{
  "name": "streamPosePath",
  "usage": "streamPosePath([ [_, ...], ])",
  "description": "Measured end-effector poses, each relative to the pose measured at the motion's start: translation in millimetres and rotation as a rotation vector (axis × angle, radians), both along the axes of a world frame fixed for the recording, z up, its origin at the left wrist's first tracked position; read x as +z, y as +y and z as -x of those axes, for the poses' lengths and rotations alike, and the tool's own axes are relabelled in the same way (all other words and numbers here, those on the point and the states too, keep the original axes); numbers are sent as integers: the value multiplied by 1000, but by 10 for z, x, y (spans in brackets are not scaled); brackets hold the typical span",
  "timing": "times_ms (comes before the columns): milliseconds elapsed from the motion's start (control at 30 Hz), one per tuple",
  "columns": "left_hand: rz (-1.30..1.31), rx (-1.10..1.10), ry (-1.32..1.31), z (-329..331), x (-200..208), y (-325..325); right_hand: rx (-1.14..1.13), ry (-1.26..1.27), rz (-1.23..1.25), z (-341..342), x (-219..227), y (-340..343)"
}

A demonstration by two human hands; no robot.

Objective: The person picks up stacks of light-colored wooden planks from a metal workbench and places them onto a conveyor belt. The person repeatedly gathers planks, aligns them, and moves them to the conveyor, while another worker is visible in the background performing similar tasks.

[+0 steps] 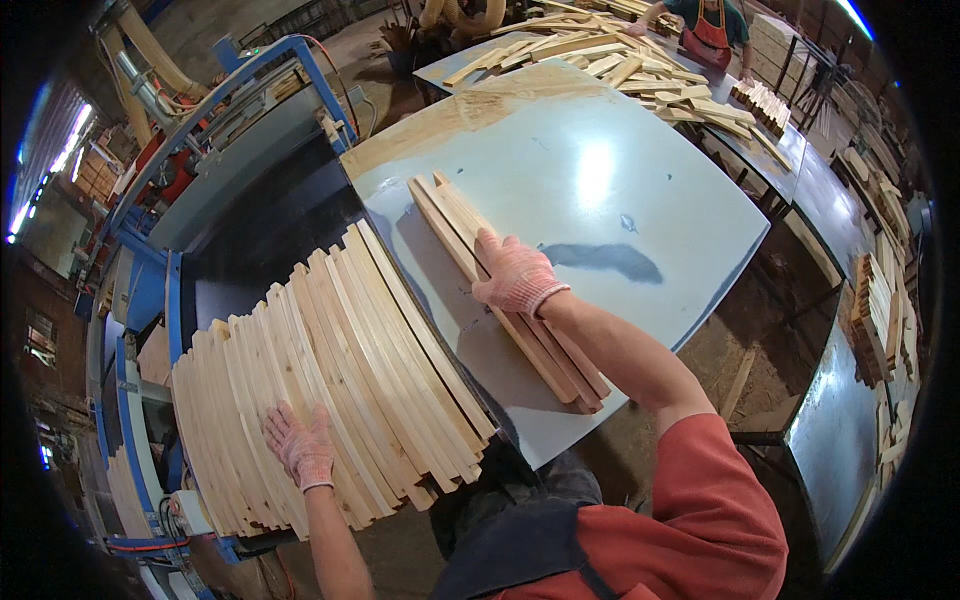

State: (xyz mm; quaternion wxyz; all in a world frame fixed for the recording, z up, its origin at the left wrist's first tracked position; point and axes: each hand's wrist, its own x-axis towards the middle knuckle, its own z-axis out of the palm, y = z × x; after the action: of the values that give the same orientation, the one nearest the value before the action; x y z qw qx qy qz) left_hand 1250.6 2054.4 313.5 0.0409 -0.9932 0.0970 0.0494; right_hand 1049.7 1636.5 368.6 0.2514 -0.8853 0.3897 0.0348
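My left hand [298,443], in a pale pinkish work glove, lies flat with fingers spread on a row of pale wooden slats [330,350]. The slats are packed side by side on the machine's bed, their ends slightly uneven. Over the metal-topped table [680,240], my gloved right hand [515,275] grips a small bundle of wooden slats [560,355] near the middle. That bundle lies slantwise along the table's left part; its fingertip contact is partly hidden by the hand.
A blue-framed machine [300,60] stands at left with a dark bed [270,220]. Beyond the table, loose wooden pieces [610,60] form a heap, where a person in a red apron [708,40] works. More metal-topped tables [835,420] with stacked wood [875,315] line the right.
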Motion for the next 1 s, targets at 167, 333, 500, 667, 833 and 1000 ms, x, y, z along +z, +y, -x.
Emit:
streamPosePath([
  [167,-33,-22,21,-89,-31,159,74,-150,358,-42,-256,178],
  [333,672,-64,120,-156,348,635,188,-552,235,-445,-340,676],
  [500,476,23,-268,-551,246,1961,-47,-282,-170,-1120,-747,966],
  [667,164,328,-401,-999,494,3794,-147,-495,-572,-1217,-1035,937],
  [833,45,415,-484,-1697,717,4936,-164,-542,-590,-1075,-1193,964],
  [1000,249,219,-363,-1797,706,4868,-250,-623,-644,-751,-1076,1003],
])
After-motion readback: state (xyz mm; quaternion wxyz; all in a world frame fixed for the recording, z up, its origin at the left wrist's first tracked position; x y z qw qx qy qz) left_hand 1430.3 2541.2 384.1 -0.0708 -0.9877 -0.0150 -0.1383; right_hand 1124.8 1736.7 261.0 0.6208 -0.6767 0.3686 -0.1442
